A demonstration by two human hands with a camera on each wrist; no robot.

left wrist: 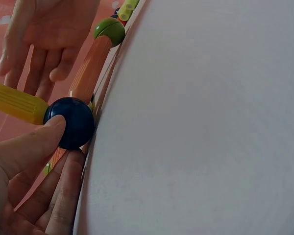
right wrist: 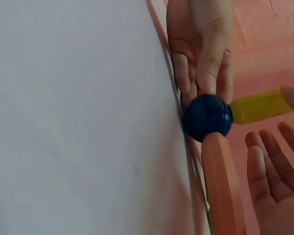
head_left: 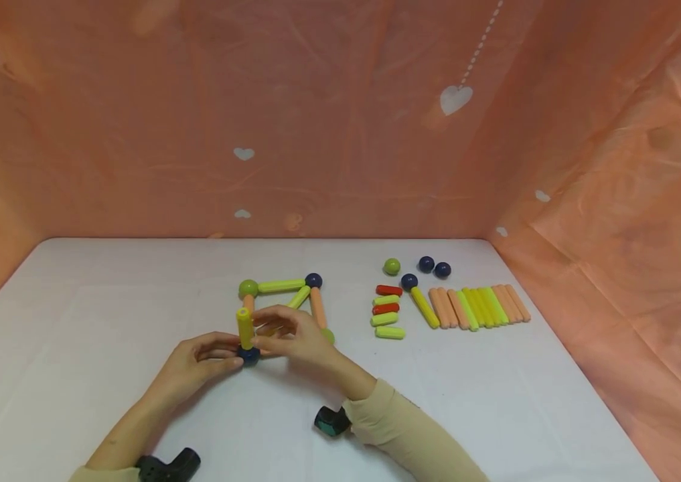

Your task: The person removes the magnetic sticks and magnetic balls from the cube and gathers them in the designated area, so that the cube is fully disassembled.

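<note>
A square frame of rods and balls lies on the table. At its near left corner sits a dark blue ball [head_left: 248, 355], joined to peach rods [right wrist: 221, 186]. A yellow rod [head_left: 245, 328] stands upright on this ball. My left hand [head_left: 195, 361] pinches the ball, thumb on the near side in the left wrist view and fingers beyond. My right hand [head_left: 298, 338] is beside the yellow rod with its fingers spread; its thumb [right wrist: 293, 97] overlaps the rod in the right wrist view, and contact is unclear. A green ball [head_left: 248, 288] marks the far left corner.
Short red and green rods [head_left: 386, 309] lie right of the frame. Farther right is a row of long peach, yellow and green rods [head_left: 479, 308]. A yellow rod with a blue ball [head_left: 409, 282] leans beside them. Loose balls [head_left: 427, 264] sit behind.
</note>
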